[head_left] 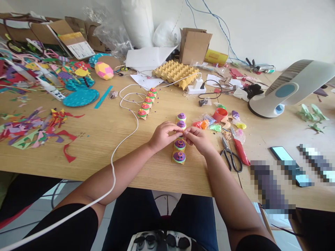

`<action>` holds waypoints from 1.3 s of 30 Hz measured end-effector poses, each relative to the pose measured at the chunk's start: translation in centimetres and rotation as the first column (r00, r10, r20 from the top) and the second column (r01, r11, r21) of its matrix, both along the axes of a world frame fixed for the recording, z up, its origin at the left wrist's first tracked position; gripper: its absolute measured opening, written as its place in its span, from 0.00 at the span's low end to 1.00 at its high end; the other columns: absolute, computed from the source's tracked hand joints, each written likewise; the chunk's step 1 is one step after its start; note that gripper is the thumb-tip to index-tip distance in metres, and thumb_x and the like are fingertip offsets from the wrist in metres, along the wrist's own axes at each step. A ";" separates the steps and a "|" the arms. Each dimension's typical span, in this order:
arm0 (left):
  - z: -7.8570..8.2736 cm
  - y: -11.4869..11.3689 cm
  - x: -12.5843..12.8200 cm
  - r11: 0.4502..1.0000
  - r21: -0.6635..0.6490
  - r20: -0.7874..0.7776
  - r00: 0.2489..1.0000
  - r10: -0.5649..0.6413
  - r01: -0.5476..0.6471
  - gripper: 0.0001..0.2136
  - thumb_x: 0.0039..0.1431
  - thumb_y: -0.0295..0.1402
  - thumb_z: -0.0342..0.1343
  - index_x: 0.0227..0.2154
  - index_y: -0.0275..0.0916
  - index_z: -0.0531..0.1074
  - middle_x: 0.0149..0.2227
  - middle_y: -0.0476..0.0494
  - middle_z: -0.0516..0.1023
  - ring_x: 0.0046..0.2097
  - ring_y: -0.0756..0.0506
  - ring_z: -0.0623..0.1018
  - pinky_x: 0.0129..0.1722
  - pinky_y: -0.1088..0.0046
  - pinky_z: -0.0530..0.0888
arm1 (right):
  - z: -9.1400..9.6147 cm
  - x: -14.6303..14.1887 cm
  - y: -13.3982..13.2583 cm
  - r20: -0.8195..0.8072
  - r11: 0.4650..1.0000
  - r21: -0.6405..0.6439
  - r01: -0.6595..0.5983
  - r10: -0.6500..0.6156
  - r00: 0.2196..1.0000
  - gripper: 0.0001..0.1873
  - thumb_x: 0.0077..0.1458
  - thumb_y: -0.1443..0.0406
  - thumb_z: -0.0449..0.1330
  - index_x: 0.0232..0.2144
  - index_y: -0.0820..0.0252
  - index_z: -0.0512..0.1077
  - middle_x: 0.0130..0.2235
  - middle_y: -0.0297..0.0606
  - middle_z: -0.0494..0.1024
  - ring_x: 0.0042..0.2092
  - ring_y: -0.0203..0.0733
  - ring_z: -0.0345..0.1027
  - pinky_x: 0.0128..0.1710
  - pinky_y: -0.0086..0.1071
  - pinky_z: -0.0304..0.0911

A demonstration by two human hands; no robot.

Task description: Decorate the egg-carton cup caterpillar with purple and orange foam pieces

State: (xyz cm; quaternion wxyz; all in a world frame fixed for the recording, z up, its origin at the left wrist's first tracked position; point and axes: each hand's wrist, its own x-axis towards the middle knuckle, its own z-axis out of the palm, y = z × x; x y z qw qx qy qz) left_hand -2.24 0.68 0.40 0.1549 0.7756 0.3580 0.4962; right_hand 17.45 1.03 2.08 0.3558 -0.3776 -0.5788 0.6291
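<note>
A strip of egg-carton cups decorated in purple and green (179,157) lies on the table in front of me, with small rings and dots on some cups. Over its middle cups, my left hand (164,136) and my right hand (198,140) meet at the fingertips. Both are closed in a pinch, and whatever is between the fingers is too small to make out. My hands partly hide the cups beneath them. Farther left lies a similar strip in red and green (145,106), topped with yellow rings.
Right of my hands are colourful clay packets (215,128), black-handled scissors (230,156) and a red-handled knife (242,150). A white cable (113,167) crosses my left arm. A white fan (285,89), a phone (290,165), an egg tray (175,72) and paper scraps (31,127) lie around.
</note>
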 end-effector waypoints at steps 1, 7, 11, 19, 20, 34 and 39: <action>0.0 0.0 0.0 1.000 -0.008 -0.001 1.000 0.003 -0.003 0.05 0.61 0.34 0.61 0.37 0.41 0.79 0.36 0.44 0.83 0.40 0.46 0.80 0.44 0.65 0.75 | 0.0 0.0 0.0 0.007 1.000 0.005 0.000 0.000 1.000 0.19 0.52 0.50 0.66 0.29 0.59 0.71 0.26 0.31 0.71 0.24 0.30 0.58 0.24 0.29 0.53; -0.1 0.1 0.0 1.000 -0.015 -0.009 1.000 0.010 -0.011 0.04 0.61 0.34 0.62 0.35 0.41 0.80 0.35 0.45 0.83 0.39 0.46 0.80 0.43 0.66 0.74 | 0.1 0.0 0.0 0.030 1.000 0.023 0.000 -0.001 1.000 0.19 0.53 0.50 0.66 0.28 0.60 0.71 0.25 0.31 0.70 0.24 0.31 0.58 0.24 0.29 0.53; -0.1 0.1 -0.1 1.000 0.008 -0.009 1.000 0.028 -0.028 0.04 0.61 0.34 0.61 0.33 0.41 0.79 0.34 0.46 0.83 0.39 0.46 0.80 0.43 0.67 0.74 | 0.1 0.0 0.1 0.040 1.000 0.028 -0.008 0.007 0.999 0.20 0.53 0.49 0.65 0.28 0.59 0.71 0.26 0.31 0.71 0.24 0.31 0.58 0.25 0.29 0.53; 0.0 0.2 -0.1 0.998 0.029 -0.023 0.998 0.061 -0.060 0.07 0.62 0.37 0.60 0.33 0.41 0.79 0.34 0.45 0.83 0.38 0.46 0.79 0.43 0.66 0.73 | -0.1 -0.1 0.2 -0.024 0.997 -0.076 -0.015 0.013 1.000 0.23 0.54 0.44 0.62 0.30 0.58 0.71 0.29 0.34 0.74 0.27 0.33 0.65 0.27 0.29 0.58; 0.0 0.2 -0.2 0.998 0.032 -0.028 0.998 0.062 -0.061 0.07 0.62 0.37 0.60 0.34 0.41 0.79 0.34 0.45 0.83 0.38 0.46 0.79 0.43 0.66 0.73 | 0.0 -0.1 0.2 -0.046 0.993 -0.114 -0.017 0.012 0.999 0.23 0.53 0.44 0.63 0.31 0.58 0.72 0.30 0.35 0.75 0.28 0.33 0.66 0.28 0.29 0.59; 0.1 -0.1 0.0 0.998 0.062 -0.082 0.997 0.010 -0.005 0.06 0.61 0.37 0.62 0.38 0.41 0.77 0.36 0.46 0.82 0.39 0.46 0.78 0.43 0.67 0.72 | -0.2 0.1 0.2 -0.069 0.999 -0.050 -0.008 0.004 0.998 0.18 0.47 0.52 0.70 0.30 0.60 0.74 0.25 0.29 0.67 0.26 0.30 0.53 0.26 0.29 0.48; -0.2 0.0 -0.1 1.000 0.028 -0.098 0.995 -0.004 0.007 0.11 0.59 0.37 0.64 0.43 0.40 0.76 0.39 0.44 0.81 0.42 0.45 0.78 0.45 0.65 0.72 | 0.1 0.1 0.1 -0.090 0.995 -0.086 0.043 -0.050 0.995 0.19 0.46 0.52 0.70 0.29 0.60 0.73 0.26 0.30 0.67 0.26 0.30 0.52 0.26 0.28 0.48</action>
